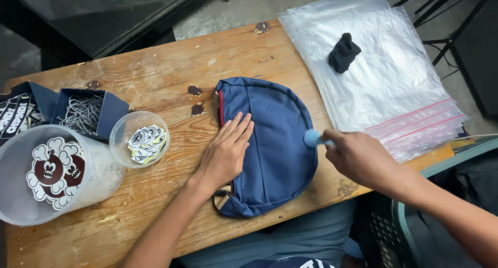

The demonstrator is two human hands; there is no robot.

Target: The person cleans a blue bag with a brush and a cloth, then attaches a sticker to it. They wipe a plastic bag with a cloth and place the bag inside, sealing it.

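While the large clear tub (57,174) stands at the far left | small sticker cup (140,139) beside it | left hand (226,151) lies flat on the navy pouch (270,143) at table (155,76) centre, fingers straight and together | right hand (358,156) is closed around a blue-tipped tool (314,138) (tip touching the pouch edge) | stack of clear zip bags (384,76) at right.

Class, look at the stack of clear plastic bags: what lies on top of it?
A crumpled black cloth lies on the stack of clear zip bags. The wooden table beneath the stack is covered.
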